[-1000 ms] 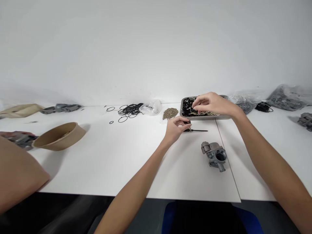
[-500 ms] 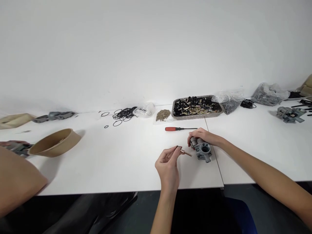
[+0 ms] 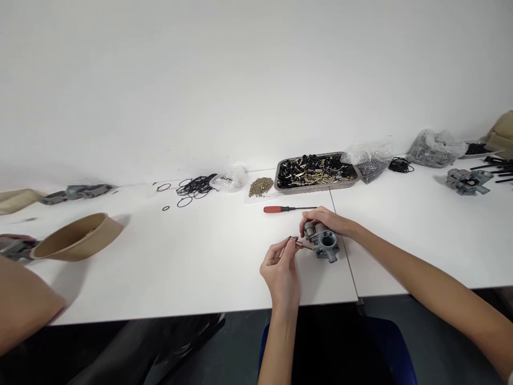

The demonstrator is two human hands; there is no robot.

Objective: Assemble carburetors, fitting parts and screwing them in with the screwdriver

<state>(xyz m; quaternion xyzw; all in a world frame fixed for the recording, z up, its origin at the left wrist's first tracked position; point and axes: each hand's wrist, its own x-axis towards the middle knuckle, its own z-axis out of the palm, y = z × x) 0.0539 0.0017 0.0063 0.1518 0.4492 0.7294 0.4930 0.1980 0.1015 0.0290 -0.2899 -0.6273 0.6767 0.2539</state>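
My right hand (image 3: 325,218) is closed around the back of a grey metal carburetor (image 3: 326,245) on the white table, its round bore facing me. Between the thumb and fingers of my left hand (image 3: 282,262) is a thin copper-coloured metal rod (image 3: 305,245). The rod's tip meets the left side of the carburetor; whether it has entered a hole I cannot tell. Just behind my right hand lies a screwdriver (image 3: 276,209) with a red handle, its shaft pointing right.
Behind are a metal tray (image 3: 316,189) of small parts, a pile of brass pieces (image 3: 261,186), black rubber rings (image 3: 198,185) and clear bags (image 3: 371,160). Another carburetor (image 3: 467,182) sits right. At left, a tan bowl (image 3: 80,243) stands beside another person's arm (image 3: 28,305).
The rod in my left hand has come up against the carburetor's left side, closing the small gap. My right hand keeps its hold. The whole view has shifted slightly.
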